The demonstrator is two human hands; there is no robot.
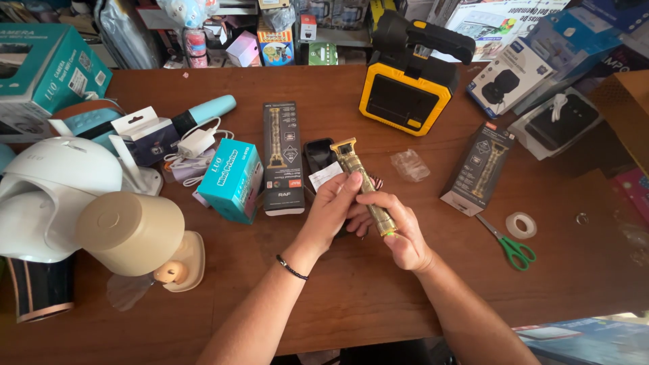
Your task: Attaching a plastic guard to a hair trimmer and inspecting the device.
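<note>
Both our hands, left hand and right hand, close their fingers around the gold hair trimmer, its long axis diagonal, blade pointing toward upper left of frame.

Behind the gold hair trimmer, both hands hide most of a black tray; far left of the trimmer, the frame edge crops a teal box.

Brown wooden table before cluttered shelves, daylit.
</note>
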